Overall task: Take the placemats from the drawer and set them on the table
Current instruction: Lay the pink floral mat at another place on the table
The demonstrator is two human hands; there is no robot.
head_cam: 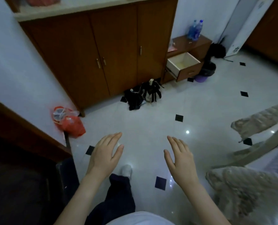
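1. Across the white tiled floor (151,111), seen from the head camera, an open drawer (183,63) is standing pulled out of a small brown side cabinet (198,44), well apart from the person.
2. Its long axis is running from the cabinet out toward the lower right, with the brown front panel facing that way; its pale inside is showing and no placemats are visible in it or anywhere else.
3. Two blue bottles (195,30) are standing upright on top of the side cabinet.
4. A tall brown cupboard (102,51) with closed doors is sitting just left of the drawer, against the wall.
5. A heap of black clothing (141,95) is lying on the floor at the cupboard's foot.
6. A red plastic bag (68,120) is resting on the floor by the left wall.
7. Low in the frame, the left hand (105,155) is hovering palm down over the floor, its fingers (114,138) stretched out, close together and holding nothing.
8. The right hand (180,158) is hovering level with it and apart from it, its fingers (175,143) likewise extended and empty, thumb spread inward.
9. Both hands are pointing forward toward the cupboard.
10. A beige fringed cloth (249,189) is lying at the right edge, blurred.
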